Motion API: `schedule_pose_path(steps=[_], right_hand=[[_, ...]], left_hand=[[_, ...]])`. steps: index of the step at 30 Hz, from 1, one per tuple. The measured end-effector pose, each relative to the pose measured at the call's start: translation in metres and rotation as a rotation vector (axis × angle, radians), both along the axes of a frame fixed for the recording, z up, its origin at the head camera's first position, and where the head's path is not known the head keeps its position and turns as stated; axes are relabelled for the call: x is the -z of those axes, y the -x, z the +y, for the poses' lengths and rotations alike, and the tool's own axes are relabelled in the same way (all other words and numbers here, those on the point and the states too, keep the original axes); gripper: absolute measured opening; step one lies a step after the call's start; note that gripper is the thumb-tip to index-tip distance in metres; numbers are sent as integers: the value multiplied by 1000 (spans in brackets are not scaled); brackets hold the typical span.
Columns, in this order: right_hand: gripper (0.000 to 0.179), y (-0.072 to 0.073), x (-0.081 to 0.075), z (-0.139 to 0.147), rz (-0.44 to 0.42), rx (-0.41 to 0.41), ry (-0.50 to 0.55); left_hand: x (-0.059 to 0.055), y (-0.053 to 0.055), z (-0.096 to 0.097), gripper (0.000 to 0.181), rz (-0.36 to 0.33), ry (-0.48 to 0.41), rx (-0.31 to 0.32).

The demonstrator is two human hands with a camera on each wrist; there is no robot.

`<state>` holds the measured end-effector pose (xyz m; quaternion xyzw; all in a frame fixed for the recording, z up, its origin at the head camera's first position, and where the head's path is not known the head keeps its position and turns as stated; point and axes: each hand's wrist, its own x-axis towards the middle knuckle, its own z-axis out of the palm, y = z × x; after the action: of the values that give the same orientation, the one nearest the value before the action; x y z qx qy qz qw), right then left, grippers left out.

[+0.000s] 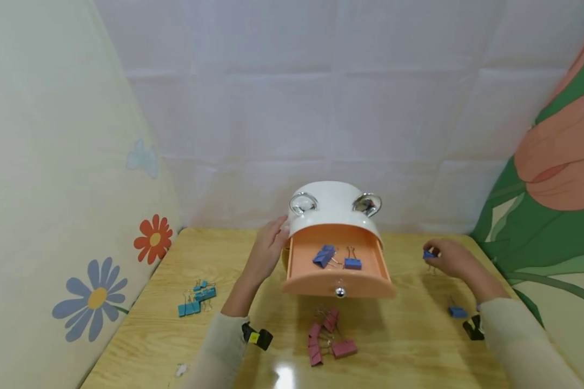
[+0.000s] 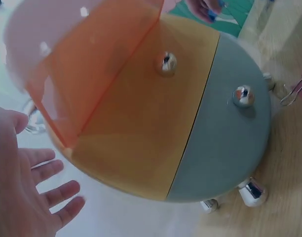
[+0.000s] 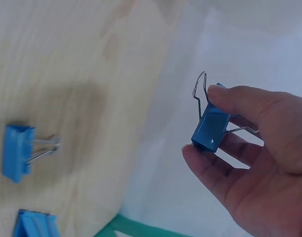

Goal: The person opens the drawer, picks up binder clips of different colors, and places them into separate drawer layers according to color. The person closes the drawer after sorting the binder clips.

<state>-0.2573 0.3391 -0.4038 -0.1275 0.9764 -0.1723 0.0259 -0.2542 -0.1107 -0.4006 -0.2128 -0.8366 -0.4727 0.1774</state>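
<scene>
Head view: a white case (image 1: 328,195) with two silver ears (image 1: 303,203) stands on the tabletop (image 1: 394,346), its orange drawer (image 1: 311,286) pulled out towards the person. I count two blue-violet clips (image 1: 352,263) in that drawer, lying apart on its floor, wire handles out. Below it, seen from the left wrist, are two more drawers, one yellow (image 2: 141,133) and one grey-green (image 2: 215,143), both closed, so I can't tell what they hold.

The right grip (image 1: 450,258) is pinching one blue clip (image 3: 210,126) between thumb and fingers, above the right part of the tabletop, well apart from the case. Two more loose blue clips (image 3: 15,153) lie near that hand. The left grip (image 1: 267,251) is spread, fingers alongside the case's left flank; whether they touch it I can't tell.

Over on the left sit at least three teal clips (image 1: 189,309), bunched together. In front of the orange drawer I make out about four pink clips (image 1: 344,349), crowded too closely for a sure count.
</scene>
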Motion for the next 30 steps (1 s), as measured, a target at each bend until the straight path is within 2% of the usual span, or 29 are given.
schedule_pose_path(steps=[4,8,13,15,19,23,30], right_hand=[[31,-1,-12,-13,36,-35,10],[30,-3,-25,-26,66,-63,7],[28,-8,-45,-37,124,-95,11],[28,-10,-54,-42,149,-106,8],[33,-15,-69,-53,178,-116,7],[33,-20,-79,-63,198,-119,3],[33,-25,-88,-76,199,-93,8]], left_hand=[[1,16,4,55,-63,52,49],[3,23,9,61,-140,13,111],[5,30,16,63,-140,5,153],[4,31,18,63,-135,21,154],[-1,25,17,64,-162,72,122],[-5,23,16,64,-173,123,98],[-2,25,16,64,-185,84,126]])
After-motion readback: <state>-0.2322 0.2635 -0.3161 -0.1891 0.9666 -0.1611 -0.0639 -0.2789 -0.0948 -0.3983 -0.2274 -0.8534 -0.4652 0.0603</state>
